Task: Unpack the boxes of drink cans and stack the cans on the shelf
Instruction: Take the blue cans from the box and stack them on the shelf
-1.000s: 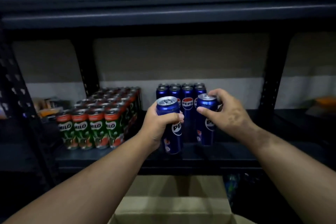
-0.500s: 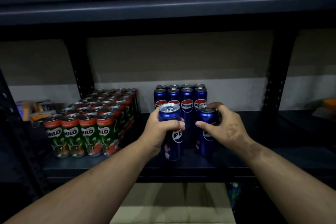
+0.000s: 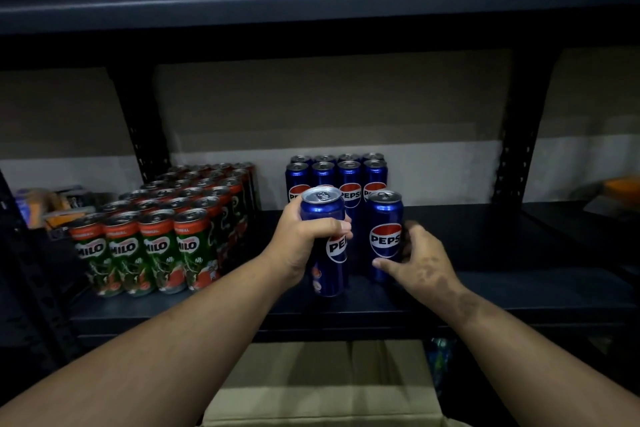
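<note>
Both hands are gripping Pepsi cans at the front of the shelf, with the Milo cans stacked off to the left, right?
Not quite. Only the left hand grips a Pepsi can. The right hand lies loosely open beside the other front can, which stands on the shelf on its own, as the head view shows. The Milo cans are indeed to the left.

The right hand point(image 3: 420, 262) now sits lower beside its Pepsi can point(image 3: 384, 236), off the top rim, fingers loosened around the base at centre frame. The left hand point(image 3: 304, 239) has brought its can point(image 3: 327, 243) closer to the shelf point(image 3: 485, 302).
</note>
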